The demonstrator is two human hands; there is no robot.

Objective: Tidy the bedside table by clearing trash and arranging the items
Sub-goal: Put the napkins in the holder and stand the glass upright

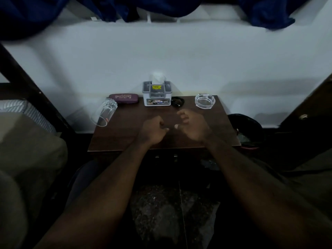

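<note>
Treat the drinking glass (pixel 105 113) at the left edge of the bedside table (pixel 129 133) as the touchiest piece: probably light, rigid, slick and breakable, and seemingly tipped on its side with the mouth toward the near edge, so liable to roll off. Better to wrap the wall at mid-height than to pinch the thin rim. Expect more weight from the glass ashtray (pixel 204 101) in the back right corner; lift by two opposite sides of its thick rim. Count the maroon spectacle case (pixel 124 98) in the back left corner as hard-shelled and easy to clasp across its width. Note the tissue box (pixel 157 95) at the middle of the back edge, with a coiled black cable (pixel 177 101) just beside it. Above the middle of the table, apart from each other: left hand (pixel 152 132) with fingers curled in on nothing, right hand (pixel 192 125) loosely curled and empty. Smooth dark wood, likely slippery under glass. Dim room, with a pale wall (pixel 179 60) behind the back edge, blue cloth (pixel 27 15) above, and a dark bin (pixel 246 130) on the floor beside the right edge.
</note>
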